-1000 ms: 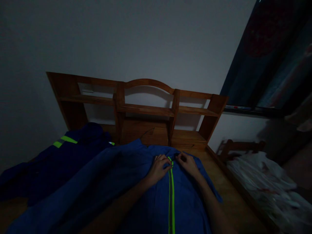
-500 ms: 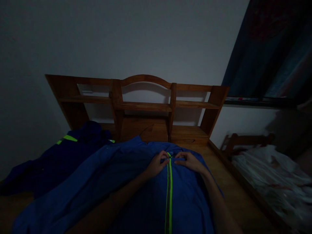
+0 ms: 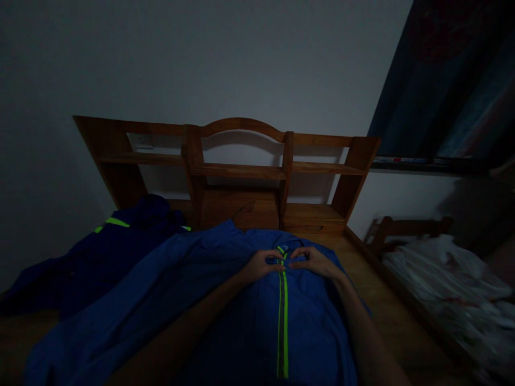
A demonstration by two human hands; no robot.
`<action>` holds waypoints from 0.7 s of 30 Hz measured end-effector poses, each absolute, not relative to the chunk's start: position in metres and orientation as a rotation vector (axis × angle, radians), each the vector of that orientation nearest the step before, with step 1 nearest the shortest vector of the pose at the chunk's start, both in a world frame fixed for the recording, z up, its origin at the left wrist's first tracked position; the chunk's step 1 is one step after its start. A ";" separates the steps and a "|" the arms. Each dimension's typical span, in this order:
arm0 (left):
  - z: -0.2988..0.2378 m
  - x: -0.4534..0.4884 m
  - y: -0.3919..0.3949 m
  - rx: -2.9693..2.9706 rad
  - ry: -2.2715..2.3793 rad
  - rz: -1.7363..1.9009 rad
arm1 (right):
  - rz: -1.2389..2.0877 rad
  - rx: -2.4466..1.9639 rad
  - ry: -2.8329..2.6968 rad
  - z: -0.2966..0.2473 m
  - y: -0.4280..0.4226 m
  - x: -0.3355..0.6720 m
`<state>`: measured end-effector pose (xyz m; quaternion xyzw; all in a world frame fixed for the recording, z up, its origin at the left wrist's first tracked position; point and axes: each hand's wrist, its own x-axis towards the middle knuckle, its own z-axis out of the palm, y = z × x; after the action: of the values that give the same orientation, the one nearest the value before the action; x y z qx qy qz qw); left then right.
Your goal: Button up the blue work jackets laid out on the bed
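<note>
A blue jacket (image 3: 314, 321) with a bright yellow-green strip (image 3: 285, 321) down its front lies spread before me. Near the top of that strip, my left hand (image 3: 261, 265) pinches the cloth on the left side. Just across from it, my right hand (image 3: 316, 262) grips the cloth on the right with thumb and fingers. The two hands almost meet over the strip, and a small fold of fabric rises between them. Fine detail at the fingertips is lost in the dim light.
A dark blue garment (image 3: 108, 257) with yellow-green bands lies to the left. Behind stands a wooden headboard (image 3: 241, 171) with shelves, against a pale wall (image 3: 241, 64). White plastic bags (image 3: 446, 273) are heaped at right, beyond a wooden bed edge (image 3: 402, 292). A dark curtain (image 3: 446, 96) hangs above.
The cloth at the top of the strip is now lifted and bent between my fingers. My left hand has turned slightly and shifted right; the view has tilted a little.
</note>
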<state>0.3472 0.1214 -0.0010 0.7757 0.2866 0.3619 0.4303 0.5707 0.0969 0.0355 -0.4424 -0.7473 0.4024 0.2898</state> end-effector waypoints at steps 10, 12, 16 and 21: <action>0.007 0.343 0.118 1.919 0.673 0.871 | 1.033 -1.221 -2.020 0.035 0.096 0.567; 0.009 0.343 0.118 1.899 0.696 0.868 | 1.006 -1.245 -2.012 0.034 0.097 0.567; 0.011 0.341 0.119 1.820 0.688 0.803 | 1.013 -1.243 -1.962 0.032 0.099 0.566; 0.013 0.338 0.120 1.694 0.631 0.710 | 1.020 -1.234 -1.933 0.035 0.096 0.562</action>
<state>0.3376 0.1199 0.0125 0.7201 0.2680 0.3019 0.5643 0.5621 0.0964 0.0346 -0.4673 -0.7321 0.3864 0.3105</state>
